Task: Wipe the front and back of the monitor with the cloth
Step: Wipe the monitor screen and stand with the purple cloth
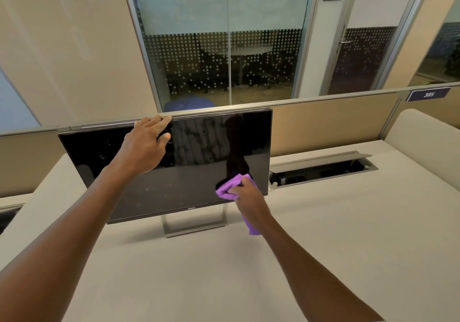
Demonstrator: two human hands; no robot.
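The flat black-screened monitor [174, 162] stands on its thin metal stand [194, 224] on the beige worktop [323, 234]. The left hand [146, 142] grips its top edge, fingers curled over the back. The right hand [245, 194] clenches a bunched, soft purple cloth [227, 188], pressed to the screen's lower right corner. The glossy panel looks fragile and tippy, so steadying by the rigid bezel seems wise, with light pressure.

A single wide-angle head camera looks forward and down from above the desk [323, 234], close over both outstretched arms, facing the monitor [164, 162] and glass wall [224, 35] beyond.
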